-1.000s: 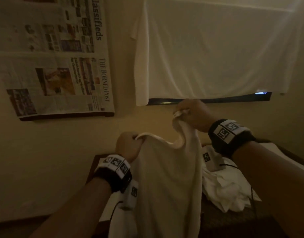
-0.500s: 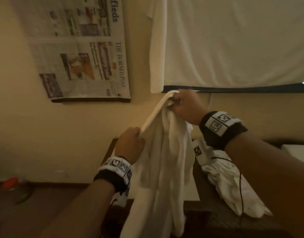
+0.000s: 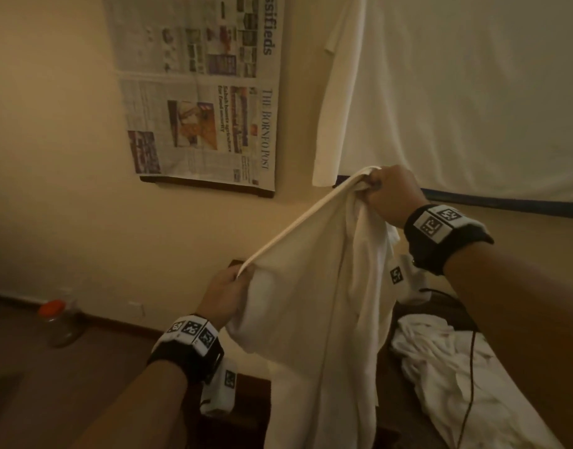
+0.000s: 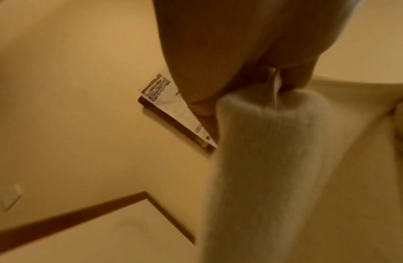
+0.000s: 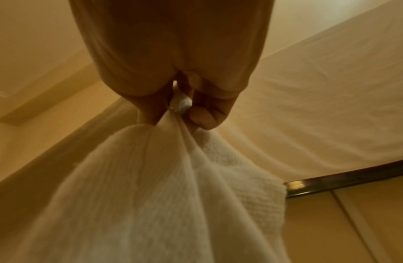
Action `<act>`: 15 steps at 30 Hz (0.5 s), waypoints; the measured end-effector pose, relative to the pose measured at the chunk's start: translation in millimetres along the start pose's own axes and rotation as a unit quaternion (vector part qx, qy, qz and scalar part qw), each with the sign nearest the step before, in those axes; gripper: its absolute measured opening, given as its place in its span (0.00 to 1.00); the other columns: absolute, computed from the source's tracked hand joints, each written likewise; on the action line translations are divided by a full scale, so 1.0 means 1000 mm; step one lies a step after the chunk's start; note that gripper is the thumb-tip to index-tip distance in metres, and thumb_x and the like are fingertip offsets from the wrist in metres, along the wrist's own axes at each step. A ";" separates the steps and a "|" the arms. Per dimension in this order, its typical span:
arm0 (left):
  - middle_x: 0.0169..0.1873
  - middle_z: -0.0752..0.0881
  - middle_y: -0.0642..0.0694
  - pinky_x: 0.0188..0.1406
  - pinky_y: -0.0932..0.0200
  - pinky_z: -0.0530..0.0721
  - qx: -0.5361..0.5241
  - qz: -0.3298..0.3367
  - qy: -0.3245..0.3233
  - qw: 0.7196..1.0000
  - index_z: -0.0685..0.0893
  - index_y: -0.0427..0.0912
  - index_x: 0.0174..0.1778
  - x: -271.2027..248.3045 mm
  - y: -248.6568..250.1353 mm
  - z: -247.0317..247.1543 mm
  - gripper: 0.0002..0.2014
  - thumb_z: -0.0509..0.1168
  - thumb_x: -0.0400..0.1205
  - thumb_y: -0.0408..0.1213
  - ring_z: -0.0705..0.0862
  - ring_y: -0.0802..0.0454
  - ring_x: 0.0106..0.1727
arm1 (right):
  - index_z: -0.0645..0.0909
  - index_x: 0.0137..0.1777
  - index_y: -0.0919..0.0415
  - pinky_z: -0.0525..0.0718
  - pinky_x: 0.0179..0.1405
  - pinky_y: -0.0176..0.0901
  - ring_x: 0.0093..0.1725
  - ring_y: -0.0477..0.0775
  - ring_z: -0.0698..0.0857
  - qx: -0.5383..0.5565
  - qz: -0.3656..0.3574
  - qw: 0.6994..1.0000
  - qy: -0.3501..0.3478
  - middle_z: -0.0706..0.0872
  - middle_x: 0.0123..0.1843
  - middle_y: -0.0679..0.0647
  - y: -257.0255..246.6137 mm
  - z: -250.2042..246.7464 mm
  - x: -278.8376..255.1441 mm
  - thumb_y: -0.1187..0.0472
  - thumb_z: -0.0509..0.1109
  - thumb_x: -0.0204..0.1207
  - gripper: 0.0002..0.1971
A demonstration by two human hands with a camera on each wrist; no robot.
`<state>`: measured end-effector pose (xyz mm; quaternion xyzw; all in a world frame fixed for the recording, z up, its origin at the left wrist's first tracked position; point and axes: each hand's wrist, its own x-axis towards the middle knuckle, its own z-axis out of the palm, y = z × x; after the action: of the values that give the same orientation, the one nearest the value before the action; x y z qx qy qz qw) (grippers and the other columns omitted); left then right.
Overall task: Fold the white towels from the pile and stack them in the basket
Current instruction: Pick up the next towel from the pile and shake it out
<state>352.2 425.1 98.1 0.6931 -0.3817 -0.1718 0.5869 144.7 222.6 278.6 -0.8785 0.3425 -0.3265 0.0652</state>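
Observation:
A white towel hangs in the air in front of me, its top edge pulled taut between my two hands. My left hand pinches the lower left end of that edge, and the left wrist view shows the towel bunched under its fingers. Higher and to the right, my right hand grips the other end; the right wrist view shows the towel gathered between thumb and fingers. A pile of crumpled white towels lies on the dark table at the lower right. No basket is in view.
A newspaper is pinned to the wall ahead, and a white sheet hangs to its right. A jar with an orange lid stands on the floor at the left. A black cable runs across the pile.
My hands have moved apart, the right one rising and the left one dropping, so the slack top edge of the towel is now stretched straight. The view has swung left.

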 end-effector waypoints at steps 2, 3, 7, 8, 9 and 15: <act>0.37 0.90 0.52 0.46 0.50 0.80 0.005 0.012 -0.055 0.998 0.91 0.57 0.38 -0.002 0.002 -0.005 0.15 0.62 0.87 0.47 0.86 0.50 0.42 | 0.87 0.47 0.62 0.84 0.48 0.53 0.45 0.62 0.83 -0.025 0.023 0.999 -0.011 0.85 0.42 0.57 0.004 -0.002 0.000 0.61 0.68 0.78 0.07; 0.37 0.90 0.51 0.46 0.50 0.80 0.005 0.012 -0.078 0.997 0.91 0.56 0.37 -0.005 0.003 -0.008 0.15 0.62 0.86 0.49 0.86 0.50 0.41 | 0.85 0.44 0.60 0.82 0.44 0.50 0.42 0.60 0.82 -0.037 0.031 0.999 -0.015 0.82 0.38 0.54 0.005 -0.003 0.001 0.62 0.67 0.78 0.06; 0.40 0.90 0.40 0.43 0.46 0.86 -0.019 -0.026 -0.102 0.994 0.89 0.39 0.45 -0.015 -0.001 -0.023 0.21 0.60 0.86 0.53 0.89 0.42 0.43 | 0.78 0.38 0.53 0.70 0.30 0.40 0.32 0.49 0.74 -0.063 0.061 0.996 -0.019 0.75 0.31 0.48 0.001 -0.003 0.003 0.64 0.64 0.78 0.08; 0.39 0.90 0.41 0.42 0.47 0.87 0.008 0.000 -0.087 0.996 0.89 0.41 0.43 -0.015 -0.006 -0.027 0.18 0.60 0.87 0.49 0.88 0.42 0.42 | 0.77 0.36 0.53 0.70 0.29 0.39 0.31 0.49 0.74 -0.069 0.067 0.995 -0.023 0.76 0.31 0.48 -0.001 -0.002 0.003 0.64 0.64 0.78 0.10; 0.36 0.89 0.46 0.39 0.52 0.85 0.076 0.040 -0.069 0.994 0.88 0.47 0.39 -0.015 -0.011 -0.034 0.15 0.60 0.87 0.46 0.87 0.45 0.40 | 0.76 0.34 0.53 0.71 0.29 0.40 0.32 0.50 0.75 -0.074 0.070 0.994 -0.027 0.77 0.32 0.49 -0.004 -0.001 0.003 0.64 0.64 0.78 0.11; 0.44 0.82 0.60 0.37 0.60 0.77 0.320 0.067 -0.070 0.942 0.76 0.61 0.42 -0.019 -0.038 -0.081 0.09 0.68 0.77 0.42 0.80 0.60 0.42 | 0.76 0.34 0.54 0.77 0.34 0.43 0.34 0.56 0.78 -0.108 0.122 0.986 -0.026 0.79 0.34 0.55 -0.024 0.010 -0.005 0.63 0.63 0.78 0.11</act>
<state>407.7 494.6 79.0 0.8036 -0.5021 -0.0491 0.3157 161.4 242.9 276.4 -0.8401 0.4785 -0.2546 0.0180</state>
